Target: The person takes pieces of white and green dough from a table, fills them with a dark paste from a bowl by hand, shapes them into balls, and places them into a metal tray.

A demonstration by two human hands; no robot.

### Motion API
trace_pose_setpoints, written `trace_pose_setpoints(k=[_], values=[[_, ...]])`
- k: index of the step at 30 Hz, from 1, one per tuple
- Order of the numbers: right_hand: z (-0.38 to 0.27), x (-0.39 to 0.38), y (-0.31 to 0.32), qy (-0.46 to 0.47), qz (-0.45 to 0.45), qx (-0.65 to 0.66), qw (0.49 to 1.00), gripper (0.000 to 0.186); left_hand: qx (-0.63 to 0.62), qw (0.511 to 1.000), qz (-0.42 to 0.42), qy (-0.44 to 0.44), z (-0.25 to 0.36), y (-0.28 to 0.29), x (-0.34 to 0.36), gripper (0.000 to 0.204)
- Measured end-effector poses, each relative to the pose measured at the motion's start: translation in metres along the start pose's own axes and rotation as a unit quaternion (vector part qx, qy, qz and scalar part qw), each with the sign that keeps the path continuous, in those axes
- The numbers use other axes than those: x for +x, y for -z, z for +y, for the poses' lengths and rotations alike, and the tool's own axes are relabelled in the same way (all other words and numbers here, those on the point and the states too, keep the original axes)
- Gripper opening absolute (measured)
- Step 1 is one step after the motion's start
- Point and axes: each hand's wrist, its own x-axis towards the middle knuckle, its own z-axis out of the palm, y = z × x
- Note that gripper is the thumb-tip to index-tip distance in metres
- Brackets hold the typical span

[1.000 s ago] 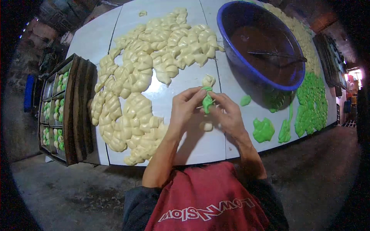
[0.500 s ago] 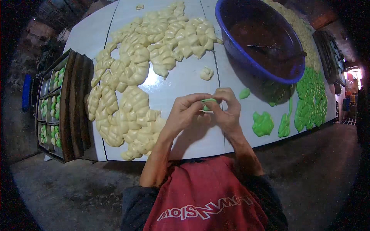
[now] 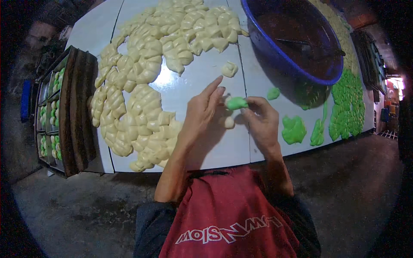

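Note:
My right hand [image 3: 261,122] pinches a soft green dough piece [image 3: 236,103]. My left hand [image 3: 200,114] is open beside it, index finger stretched up, palm turned inward. A small cream lump [image 3: 229,69] lies above my hands on the white table [image 3: 88,32], and another cream piece [image 3: 229,122] sits just below the green one. A wide mass of portioned cream dough [image 3: 142,103] spreads left of my hands. Loose green pieces [image 3: 293,130] lie to the right.
A blue tub [image 3: 292,69] of brown mixture with a dark utensil stands back right. A green dough sheet [image 3: 346,107] lies along the right side. Stacked metal trays [image 3: 75,112] holding green and cream pieces stand at the left; more dark trays [image 3: 368,60] are at far right.
Both hands were gripping the green piece together; my left hand has since opened and shifted left and up, while my right keeps hold of the piece, now more exposed.

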Motion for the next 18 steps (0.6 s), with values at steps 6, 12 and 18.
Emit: trace_pose_setpoints(k=[6,12,18], values=[[0.038,-0.005,-0.004,-0.125,0.023,0.143,0.982,0.027,0.241,0.964,-0.022,-0.109,-0.016,-0.005,0.017,0.032],[0.014,0.003,-0.013,-0.089,-0.124,-0.294,0.944,0.039,0.268,0.959,-0.040,-0.080,-0.028,0.005,0.022,0.026],[0.009,0.041,0.013,-0.007,-0.042,-0.219,0.975,0.039,0.196,0.973,0.037,-0.117,-0.017,-0.001,-0.008,0.056]])
